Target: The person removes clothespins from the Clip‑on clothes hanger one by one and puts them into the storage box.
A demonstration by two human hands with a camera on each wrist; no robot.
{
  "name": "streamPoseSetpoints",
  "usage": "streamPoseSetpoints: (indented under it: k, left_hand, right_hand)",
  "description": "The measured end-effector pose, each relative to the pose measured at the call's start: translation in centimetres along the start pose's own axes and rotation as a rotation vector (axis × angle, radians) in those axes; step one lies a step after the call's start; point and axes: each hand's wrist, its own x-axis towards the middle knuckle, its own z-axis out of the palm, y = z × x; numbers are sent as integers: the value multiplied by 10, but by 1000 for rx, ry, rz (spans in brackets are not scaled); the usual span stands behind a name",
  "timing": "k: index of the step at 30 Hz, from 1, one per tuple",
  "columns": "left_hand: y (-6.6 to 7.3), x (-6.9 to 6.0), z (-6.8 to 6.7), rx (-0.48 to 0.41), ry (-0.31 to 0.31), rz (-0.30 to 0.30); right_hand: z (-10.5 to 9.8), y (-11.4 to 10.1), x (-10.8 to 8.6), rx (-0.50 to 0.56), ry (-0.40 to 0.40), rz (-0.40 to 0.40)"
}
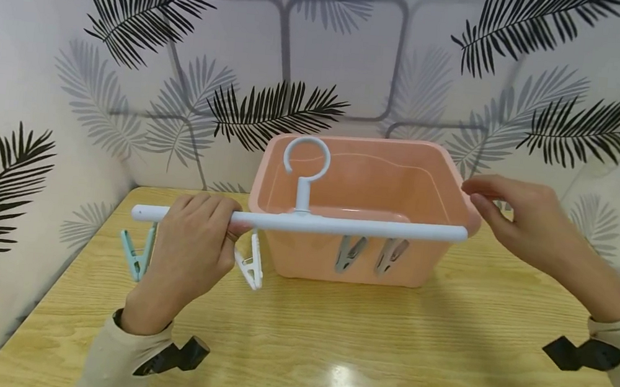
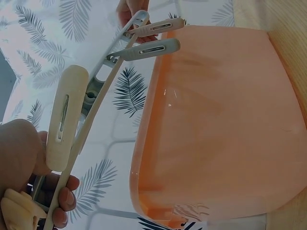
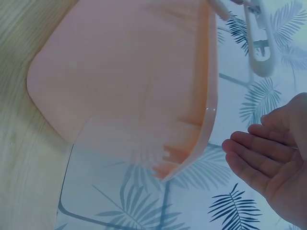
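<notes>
My left hand (image 1: 192,247) grips the left part of a white clip hanger (image 1: 352,225), its fingers wrapped over the bar. The hanger's round hook (image 1: 327,158) points up. Below the bar hang a teal clip (image 1: 138,258), a white clip (image 1: 251,262), a grey clip (image 1: 350,253) and a beige clip (image 1: 392,255). Behind and under the bar stands a pink plastic basin (image 1: 292,260). Beside the basin's right rim is my right hand (image 1: 526,220), holding nothing; in the right wrist view the right hand's fingers (image 3: 259,165) are nearly straight, apart from the rim.
The basin rests on a light wooden table (image 1: 284,347), close to a wall (image 1: 346,53) with a leaf pattern. Another patterned wall (image 1: 5,95) borders the table at left. The basin's inside is partly hidden by the bar in the head view.
</notes>
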Motion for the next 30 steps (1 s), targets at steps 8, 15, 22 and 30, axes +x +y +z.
streamPoseSetpoints:
  k: [8,15,22,30]
  left_hand:
    - [0,2,-2,0,5,1]
    - [1,4,-2,-3,23,10]
    - [3,7,-4,-8,27,14]
    - [4,8,-4,-9,22,13]
  right_hand:
    - [-3,-20,-27,25,227,127]
    - [1,-39,-49,228,309,287]
    - [20,-54,-63,452,237,316]
    - [48,-78,-59,680,76,463]
